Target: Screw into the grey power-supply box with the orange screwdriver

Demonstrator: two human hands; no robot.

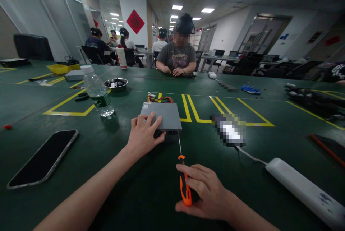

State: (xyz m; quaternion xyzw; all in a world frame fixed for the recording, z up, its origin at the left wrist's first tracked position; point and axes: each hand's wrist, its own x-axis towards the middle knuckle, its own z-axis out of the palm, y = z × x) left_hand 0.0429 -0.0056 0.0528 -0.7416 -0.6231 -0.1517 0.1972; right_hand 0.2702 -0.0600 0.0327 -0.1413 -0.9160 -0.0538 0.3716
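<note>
A grey metal box [165,115] with coloured wires [159,98] at its far end lies on the green table [151,184]. My left hand [144,134] rests on the box's near left corner, fingers curled over its top and front edge. My right hand [207,191] grips the orange and black handle of a screwdriver [184,184]. The thin shaft points away from me, its tip at the box's near right corner.
A black phone [44,157] lies at the left and a water bottle [97,91] stands behind it. A metal bowl [115,84] sits further back. A white power strip [304,189] is at the right. A person [176,58] sits across the table.
</note>
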